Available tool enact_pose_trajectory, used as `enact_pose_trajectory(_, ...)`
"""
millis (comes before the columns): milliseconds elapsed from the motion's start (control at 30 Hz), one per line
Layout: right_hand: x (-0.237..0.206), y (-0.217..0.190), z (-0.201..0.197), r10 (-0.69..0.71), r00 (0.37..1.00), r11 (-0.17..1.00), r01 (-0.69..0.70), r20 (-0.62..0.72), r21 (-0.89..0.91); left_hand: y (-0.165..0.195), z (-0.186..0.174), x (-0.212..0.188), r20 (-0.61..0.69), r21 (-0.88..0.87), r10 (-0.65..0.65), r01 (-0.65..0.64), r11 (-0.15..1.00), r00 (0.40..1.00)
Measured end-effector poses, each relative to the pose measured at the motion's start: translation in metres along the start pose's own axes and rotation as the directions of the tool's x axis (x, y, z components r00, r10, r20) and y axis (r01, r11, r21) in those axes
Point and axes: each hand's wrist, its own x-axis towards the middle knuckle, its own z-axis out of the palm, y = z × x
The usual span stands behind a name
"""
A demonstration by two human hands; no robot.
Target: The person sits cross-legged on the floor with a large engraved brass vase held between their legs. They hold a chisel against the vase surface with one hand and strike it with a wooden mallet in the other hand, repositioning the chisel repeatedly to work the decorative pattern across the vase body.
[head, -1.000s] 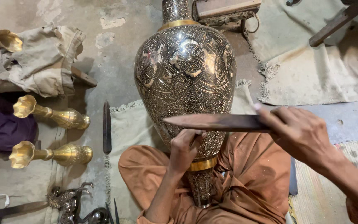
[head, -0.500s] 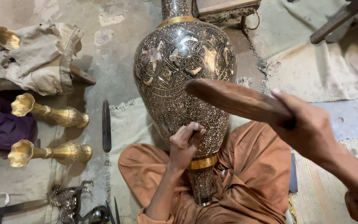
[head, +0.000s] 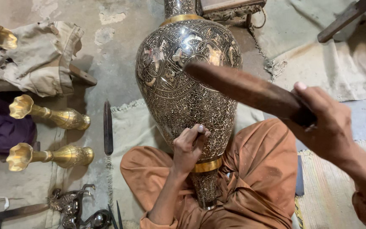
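A large engraved metal vase, dark with fine silver-toned patterning and brass-coloured bands at neck and foot, lies tilted across the lap of a seated person in orange clothing; its foot rests between the legs and its neck points away toward the top of the view. The left hand is pressed against the lower body of the vase, just above the lower brass band, with fingers curled tightly around a small thin tool whose tip meets the metal surface; the tool itself is mostly hidden by the fingers. The right hand is closed in a full grip around the end of a flat brown wooden mallet, held raised above the vase and blurred by motion, its far end crossing in front of the vase's shoulder.

To the left of the vase, a long dark metal file lies on the edge of a pale cloth. Further left, two small brass vases with fluted mouths lie on their sides, one above the other, and the mouth of a third shows at the upper left edge beside a heap of beige fabric. Dark metal figurines lie near the bottom left corner on the concrete floor.
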Motion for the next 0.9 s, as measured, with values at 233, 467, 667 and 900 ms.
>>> enact_pose_trajectory(233,-0.016,0.003,0.018,-0.188,0.932,0.869,0.305,0.311,-0.389,-0.007,0.002,-0.006,-0.01,-0.015,0.038,-0.038,0.999,0.999)
enact_pose_trajectory(467,-0.021,0.007,0.022,-0.166,0.857,0.754,0.429,0.488,-0.497,0.003,-0.005,-0.002,-0.029,0.07,0.078,-0.076,0.995,0.996)
enact_pose_trajectory(667,-0.024,-0.004,0.024,0.278,0.949,0.95,-0.294,0.146,0.104,0.008,-0.008,0.002,-0.003,-0.029,0.001,-0.001,1.0,1.0)
enact_pose_trajectory(900,-0.015,-0.009,0.009,-0.045,0.983,0.971,0.085,0.18,-0.222,0.004,-0.007,0.0,-0.032,-0.026,0.055,-0.056,0.998,0.998)
